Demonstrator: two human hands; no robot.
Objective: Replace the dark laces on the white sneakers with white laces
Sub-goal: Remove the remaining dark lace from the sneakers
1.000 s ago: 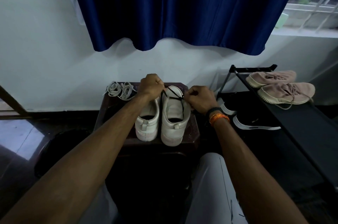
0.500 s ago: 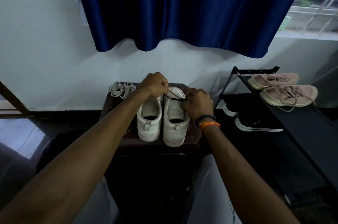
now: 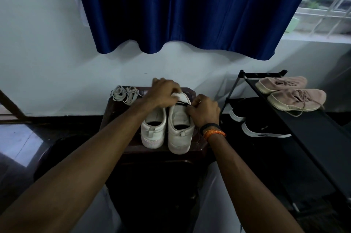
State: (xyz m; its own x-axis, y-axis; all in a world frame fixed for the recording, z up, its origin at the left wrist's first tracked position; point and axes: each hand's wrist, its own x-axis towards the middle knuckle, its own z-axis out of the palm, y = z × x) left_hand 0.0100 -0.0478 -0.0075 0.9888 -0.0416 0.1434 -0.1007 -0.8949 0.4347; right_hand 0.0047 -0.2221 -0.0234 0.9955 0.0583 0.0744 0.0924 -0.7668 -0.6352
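Two white sneakers stand side by side, heels toward me, on a dark brown stool [image 3: 197,148]. The left sneaker [image 3: 154,130] shows no lace that I can see. On the right sneaker [image 3: 179,130] a short stretch of dark lace [image 3: 182,103] crosses near the toe. My left hand [image 3: 163,95] reaches over the toe of the right sneaker, fingers curled at the lace. My right hand [image 3: 204,112] pinches the lace's right end at the shoe's side. A bundle of white laces [image 3: 125,95] lies on the stool's back left corner.
A black shoe rack [image 3: 313,137] stands to the right with a pair of pink sneakers [image 3: 292,94] on top and black shoes [image 3: 264,129] on the shelf below. A blue curtain [image 3: 190,8] hangs over the white wall behind. My knees flank the stool.
Both hands have moved closer together over the right sneaker's toe. The visible stretch of dark lace has become shorter and lies nearer the toe.
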